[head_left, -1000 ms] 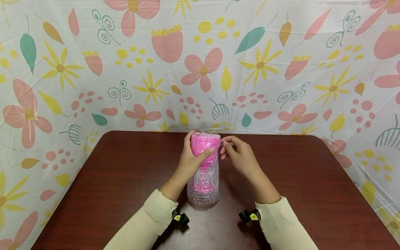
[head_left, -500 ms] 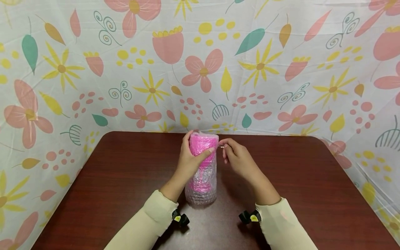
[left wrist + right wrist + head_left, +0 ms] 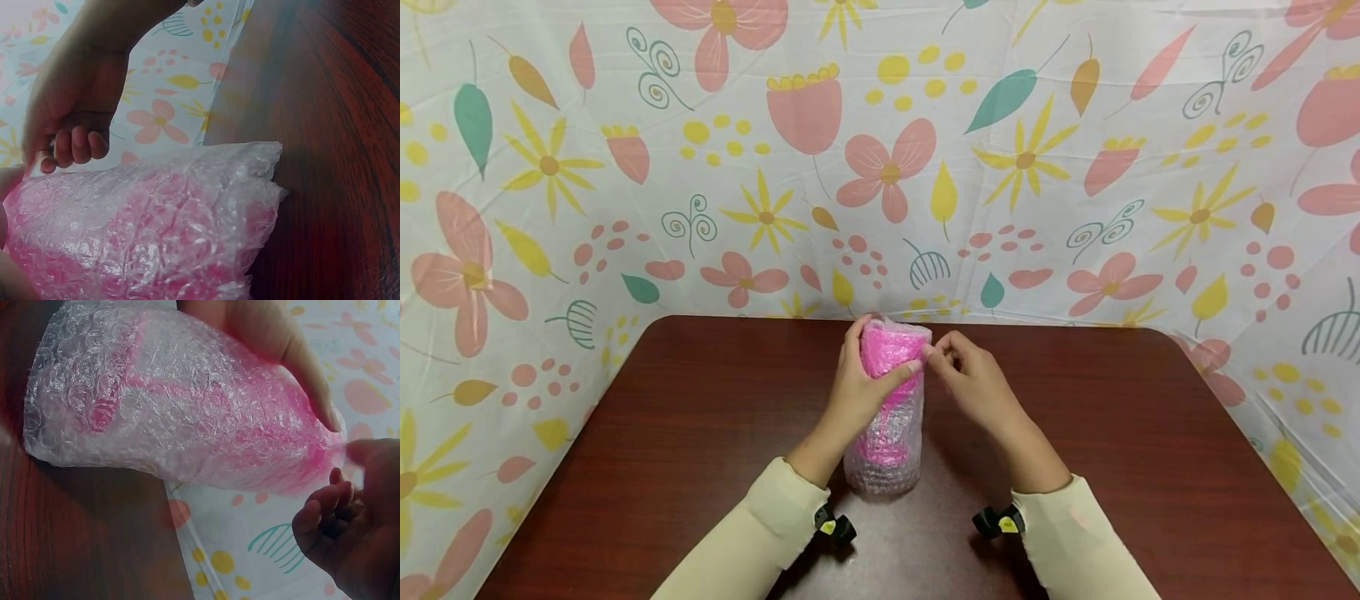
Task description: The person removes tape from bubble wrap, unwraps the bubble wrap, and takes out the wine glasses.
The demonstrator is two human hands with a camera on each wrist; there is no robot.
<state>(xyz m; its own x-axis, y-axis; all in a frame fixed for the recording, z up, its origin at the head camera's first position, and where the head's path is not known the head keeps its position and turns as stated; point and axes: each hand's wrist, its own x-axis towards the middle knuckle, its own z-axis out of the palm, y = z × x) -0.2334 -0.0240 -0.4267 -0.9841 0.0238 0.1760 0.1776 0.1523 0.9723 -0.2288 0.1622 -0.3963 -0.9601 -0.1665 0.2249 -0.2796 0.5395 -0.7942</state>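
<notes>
A pink goblet-shaped object (image 3: 895, 346) stands upright on the table, wound in clear bubble wrap (image 3: 880, 479). Its wide top, thin stem and round foot show through the layers. My left hand (image 3: 859, 383) grips the upper part from the left, thumb across the front. On the other side my right hand (image 3: 976, 379) pinches the wrap's upper right edge between thumb and forefinger. In the left wrist view, the other fingers of the right hand (image 3: 75, 112) are curled beside the bubble wrap (image 3: 187, 219). The right wrist view shows the left thumb lying along the wrap (image 3: 175, 419).
The dark reddish-brown table (image 3: 700, 417) has a rounded far edge. A white cloth (image 3: 880, 250) printed with flowers and leaves hangs behind it and along both sides. Small black cameras (image 3: 997, 522) are strapped at the cuffs of the cream sleeves.
The wrapped object has shifted slightly left and its top back right. The right hand held a small shiny bit just off the wrap half a second ago; its thumb now meets the edge.
</notes>
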